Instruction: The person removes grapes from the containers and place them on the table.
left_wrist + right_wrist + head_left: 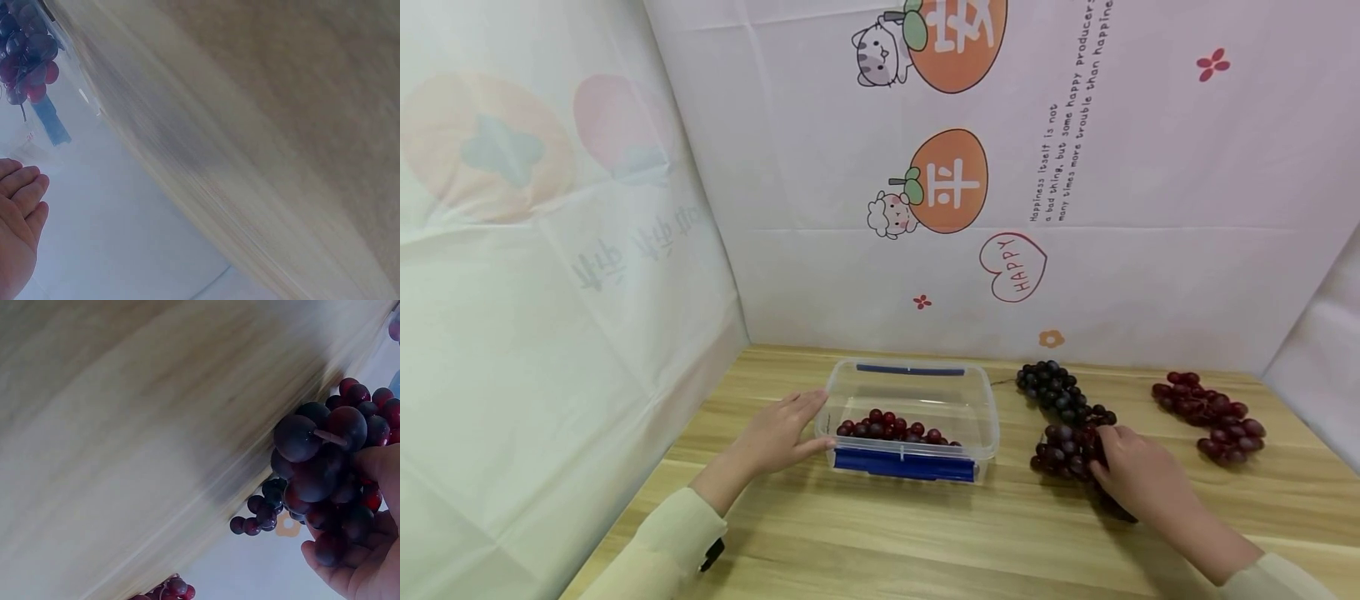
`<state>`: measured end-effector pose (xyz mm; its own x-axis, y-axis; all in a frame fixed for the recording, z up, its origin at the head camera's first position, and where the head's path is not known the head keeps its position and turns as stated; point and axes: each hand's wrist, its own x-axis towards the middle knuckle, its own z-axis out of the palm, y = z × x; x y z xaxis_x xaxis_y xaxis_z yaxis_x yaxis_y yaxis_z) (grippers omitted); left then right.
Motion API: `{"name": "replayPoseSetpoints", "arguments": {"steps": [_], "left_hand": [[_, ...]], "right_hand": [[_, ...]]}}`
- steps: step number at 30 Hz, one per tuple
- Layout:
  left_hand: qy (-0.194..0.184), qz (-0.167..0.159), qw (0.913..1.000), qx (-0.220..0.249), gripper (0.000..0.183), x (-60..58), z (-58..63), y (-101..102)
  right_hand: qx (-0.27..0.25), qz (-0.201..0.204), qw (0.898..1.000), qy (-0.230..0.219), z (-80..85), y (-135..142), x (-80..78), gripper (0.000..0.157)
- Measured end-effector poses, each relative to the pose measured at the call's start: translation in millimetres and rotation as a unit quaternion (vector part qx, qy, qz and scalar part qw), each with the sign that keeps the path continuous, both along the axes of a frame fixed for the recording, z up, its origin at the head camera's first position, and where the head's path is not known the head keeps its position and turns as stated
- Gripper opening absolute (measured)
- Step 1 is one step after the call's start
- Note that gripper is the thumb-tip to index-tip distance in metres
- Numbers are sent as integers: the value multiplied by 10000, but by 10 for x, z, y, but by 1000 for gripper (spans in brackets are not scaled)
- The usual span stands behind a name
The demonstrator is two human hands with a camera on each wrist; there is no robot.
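With straight left hand (778,437) fingers steadying the clear box (917,392) near the wooden tabletop's (880,533) middle, the right hand (1138,479) curls round the dark grape bunch (1067,450) just right of it, best lifted from underneath.

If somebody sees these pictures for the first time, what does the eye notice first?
Probably the clear plastic box mid-table, with red grapes inside and the left hand against its side. Beside it, the right hand grips a dark grape bunch on the wooden table. Another red bunch lies far right.
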<state>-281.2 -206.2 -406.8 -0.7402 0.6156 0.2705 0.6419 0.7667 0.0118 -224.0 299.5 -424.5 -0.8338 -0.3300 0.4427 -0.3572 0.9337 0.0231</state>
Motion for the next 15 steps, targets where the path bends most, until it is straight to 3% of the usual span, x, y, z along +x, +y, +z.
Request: {"name": "replayPoseSetpoints", "arguments": {"steps": [4, 15], "left_hand": [[-26, 27, 10000, -12, 79, 4, 2, 3], [40, -51, 10000, 11, 78, -6, -9, -5]], "right_hand": [[40, 108, 9999, 78, -7, 17, -4, 41], [72, 251, 9986, -465, 23, 105, -70, 42]]}}
